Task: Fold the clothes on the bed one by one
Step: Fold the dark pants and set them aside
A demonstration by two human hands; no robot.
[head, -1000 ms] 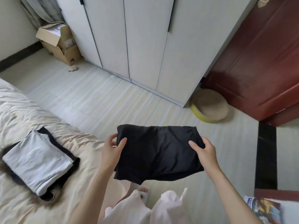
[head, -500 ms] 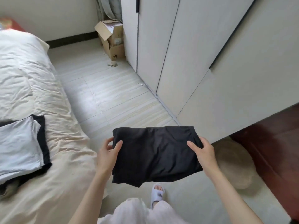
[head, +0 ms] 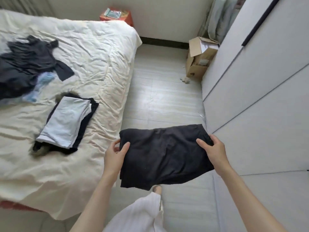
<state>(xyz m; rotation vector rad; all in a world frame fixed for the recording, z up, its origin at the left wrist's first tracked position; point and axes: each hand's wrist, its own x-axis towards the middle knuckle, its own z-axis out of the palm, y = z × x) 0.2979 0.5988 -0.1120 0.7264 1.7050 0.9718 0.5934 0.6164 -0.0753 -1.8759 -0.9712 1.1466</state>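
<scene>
Bed (head: 100, 52): fills the left half of the view, covered in a wrinkled cream sheet, its near corner hanging over a red base.
Wardrobe (head: 260, 101): a run of pale grey doors down the right side, with a dark handle strip near the top.
Floor (head: 160, 101): pale striped boards between the bed and the wardrobe.
Unfolded clothes (head: 28, 64): a loose dark heap at the far left of the bed, with a bit of light blue cloth showing at its lower edge.
Black garment (head: 165, 154): folded into a rough rectangle, held flat in the air over the floor, just beside the bed's near right edge.
Folded pile (head: 66, 123): a pale blue-white folded piece lying on top of a black folded piece, on the bed, near the held garment but apart from it.
Cardboard box (head: 200, 59): open, on the floor against the wardrobe at the far end of the room.
Left hand (head: 115, 156): grips the garment's left edge, thumb on top, fingers curled beneath.
Right hand (head: 215, 151): grips the garment's right edge, thumb on top of the cloth.
Hands: well apart, one at each end of the garment.
Red stand (head: 117, 15): beyond the bed's far corner, with a few flat things on top.
Foot (head: 157, 189): showing just under the garment, above a white trouser leg.
</scene>
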